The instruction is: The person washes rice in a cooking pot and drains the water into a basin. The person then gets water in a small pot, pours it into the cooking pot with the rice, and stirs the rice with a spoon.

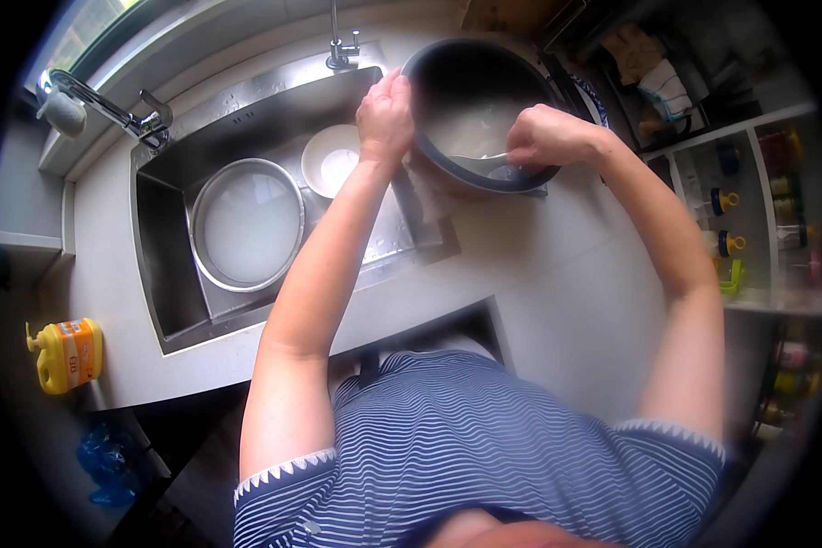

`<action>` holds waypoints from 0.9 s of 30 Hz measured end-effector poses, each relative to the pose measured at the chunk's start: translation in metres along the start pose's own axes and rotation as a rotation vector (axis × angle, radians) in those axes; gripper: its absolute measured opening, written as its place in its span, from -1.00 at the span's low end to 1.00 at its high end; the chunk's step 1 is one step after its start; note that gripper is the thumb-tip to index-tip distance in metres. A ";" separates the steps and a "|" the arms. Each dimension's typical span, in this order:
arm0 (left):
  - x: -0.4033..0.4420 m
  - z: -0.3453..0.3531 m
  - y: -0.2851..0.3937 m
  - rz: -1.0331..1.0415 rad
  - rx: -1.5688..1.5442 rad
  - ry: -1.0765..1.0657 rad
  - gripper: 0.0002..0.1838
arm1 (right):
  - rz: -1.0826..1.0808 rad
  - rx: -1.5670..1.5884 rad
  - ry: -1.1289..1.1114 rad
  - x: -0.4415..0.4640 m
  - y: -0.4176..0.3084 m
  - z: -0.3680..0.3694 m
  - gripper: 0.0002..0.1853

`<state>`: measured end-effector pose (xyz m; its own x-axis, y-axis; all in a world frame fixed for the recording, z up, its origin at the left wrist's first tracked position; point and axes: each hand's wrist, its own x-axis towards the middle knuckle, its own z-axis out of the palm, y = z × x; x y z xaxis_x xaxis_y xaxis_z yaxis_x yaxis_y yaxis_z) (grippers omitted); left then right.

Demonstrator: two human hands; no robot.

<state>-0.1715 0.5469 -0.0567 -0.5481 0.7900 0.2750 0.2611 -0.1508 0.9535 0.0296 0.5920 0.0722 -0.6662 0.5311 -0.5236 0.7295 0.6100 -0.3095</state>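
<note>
My left hand [386, 117] is closed on the left rim of a large dark pot [443, 78], which is tilted on the counter right of the sink. Whitish, cloudy contents [475, 128] lie in its bottom. Inside the pot's near side, my right hand [548, 137] has its fingers closed around a pale utensil [478, 165] that looks like a spoon; its full shape is hidden. In the sink [178, 310], close to my left forearm, stand a round metal pan [251, 224] of cloudy water and a white bowl [333, 157].
One faucet [110, 110] rises at the sink's left corner, and a smaller tap [342, 50] stands behind it. A yellow pump bottle [68, 356] is at the left counter edge. Shelves [749, 219] with jars and bottles are on the right. A striped cloth [667, 89] lies at the back right.
</note>
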 end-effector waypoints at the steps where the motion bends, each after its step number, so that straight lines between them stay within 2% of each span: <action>1: 0.000 0.000 -0.001 -0.009 -0.005 -0.007 -0.60 | 0.015 0.057 0.012 -0.007 -0.007 -0.005 -0.83; 2: 0.001 0.000 -0.002 -0.004 -0.010 -0.001 -0.60 | 0.042 0.139 0.049 -0.012 -0.013 -0.008 -0.83; 6: -0.001 0.000 0.003 -0.037 -0.001 -0.026 -0.55 | 0.065 0.016 -0.060 0.003 -0.010 -0.003 -0.82; 9: -0.001 -0.002 0.006 -0.053 0.016 -0.042 -0.53 | 0.060 -0.284 0.125 0.013 0.005 0.006 -0.82; 14: 0.000 -0.002 0.005 -0.054 0.023 -0.047 -0.53 | 0.220 -0.435 0.263 0.025 0.015 -0.002 -0.82; 19: -0.001 -0.001 0.007 -0.056 0.014 -0.044 -0.53 | 0.246 -0.287 0.429 0.020 0.028 -0.019 -0.81; 21: -0.002 -0.002 0.009 -0.063 0.027 -0.026 -0.54 | 0.265 -0.357 0.452 0.022 0.027 -0.018 -0.81; 23: -0.001 -0.001 0.010 -0.041 0.027 -0.013 -0.56 | 0.234 -0.402 0.437 0.035 0.033 -0.004 -0.82; 27: 0.000 -0.001 0.002 0.012 0.009 0.017 -0.60 | 0.107 -0.299 0.293 0.034 0.016 0.011 -0.83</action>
<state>-0.1717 0.5461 -0.0550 -0.5581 0.7781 0.2884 0.2749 -0.1545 0.9490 0.0201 0.6132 0.0411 -0.6365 0.7188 -0.2796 0.7487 0.6630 0.0003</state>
